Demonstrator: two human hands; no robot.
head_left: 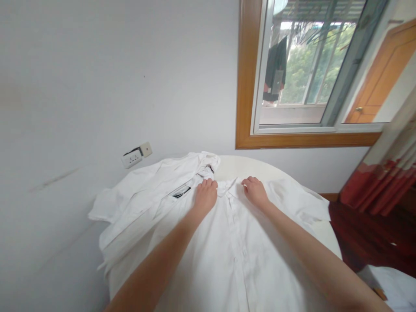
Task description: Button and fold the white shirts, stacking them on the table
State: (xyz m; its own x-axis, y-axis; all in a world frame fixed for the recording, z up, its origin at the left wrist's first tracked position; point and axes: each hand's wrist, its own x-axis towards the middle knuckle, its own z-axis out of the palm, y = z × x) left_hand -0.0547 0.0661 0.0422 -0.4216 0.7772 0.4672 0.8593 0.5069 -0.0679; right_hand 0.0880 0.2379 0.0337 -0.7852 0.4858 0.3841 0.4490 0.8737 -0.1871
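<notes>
A white button-up shirt (208, 255) lies spread out front side up, its collar (232, 187) at the far end and its button placket running down toward me. My left hand (206, 193) is on the shirt just left of the collar, fingers bent together over the cloth. On the other side, my right hand (255, 190) has its fingers curled at the shirt by the right collar point. The fingertips of both hands are partly hidden. One short sleeve (299, 200) stretches out to the right.
More white garments (143, 188) lie heaped at the left, against the wall. Beneath everything is a round-edged white table (250, 165). A wall socket (131, 159), a wood-framed window (247, 86) and a red-and-cream curtain (373, 182) surround it. White cloth (390, 281) sits low at right.
</notes>
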